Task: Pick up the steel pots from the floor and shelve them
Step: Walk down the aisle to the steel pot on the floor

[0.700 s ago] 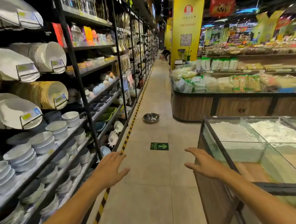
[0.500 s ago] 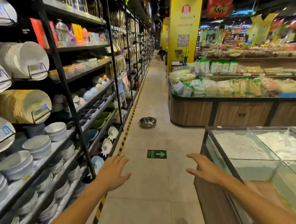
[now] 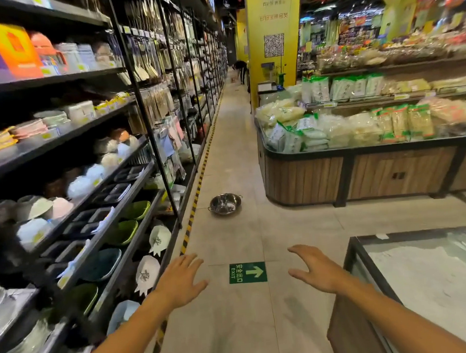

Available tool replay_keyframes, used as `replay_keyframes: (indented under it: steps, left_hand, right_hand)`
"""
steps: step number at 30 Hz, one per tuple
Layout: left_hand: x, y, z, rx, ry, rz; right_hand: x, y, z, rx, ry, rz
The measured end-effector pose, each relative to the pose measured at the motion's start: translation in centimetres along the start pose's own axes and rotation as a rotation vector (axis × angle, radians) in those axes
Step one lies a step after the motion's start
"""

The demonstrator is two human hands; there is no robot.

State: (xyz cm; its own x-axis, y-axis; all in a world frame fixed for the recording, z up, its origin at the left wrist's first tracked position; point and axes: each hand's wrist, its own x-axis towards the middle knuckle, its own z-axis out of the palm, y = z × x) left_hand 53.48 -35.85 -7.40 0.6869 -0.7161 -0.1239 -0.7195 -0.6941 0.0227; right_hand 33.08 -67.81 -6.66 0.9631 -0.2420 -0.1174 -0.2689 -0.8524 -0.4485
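Above floor: left hand (image 3: pixel 180 283), right hand (image 3: pixel 317 271) spread, empty; steel pot (image 3: pixel 225 203) well ahead

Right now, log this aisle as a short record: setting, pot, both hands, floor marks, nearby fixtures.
setting: shop aisle, tiled floor
pot: one steel pot upright on the floor ahead, beside the yellow-black floor tape
left hand: open, empty, palm down
right hand: open, empty, palm down
floor marks: green exit sign between the hands
left side: black shelving of bowls and dishes
right side: glass-topped bin, wooden display counter beyond
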Motion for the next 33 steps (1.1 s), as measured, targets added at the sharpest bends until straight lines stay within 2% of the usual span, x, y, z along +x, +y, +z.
replay_keyframes:
  steps: [9, 15, 28, 33]
  left_hand:
    - [22.8, -5.9, -2.3, -0.018, 0.007, -0.072]
    - [38.8, -11.0, -0.8, -0.068, -0.04, -0.116]
    - [72.5, -23.0, -1.0, -0.119, -0.168, -0.15]
    - [84.7, -26.2, 0.7, -0.138, -0.173, -0.203]
  right_hand:
    - [26.5, 6.7, -6.7, 0.053, -0.05, 0.013]
    - [43.2, 11.2, -7.8, 0.08, -0.066, -0.015]
    - [75.9, 18.8, -11.9, 0.09, -0.18, 0.118]
    - [90.1, 23.6, -12.2, 0.1, -0.225, 0.077]
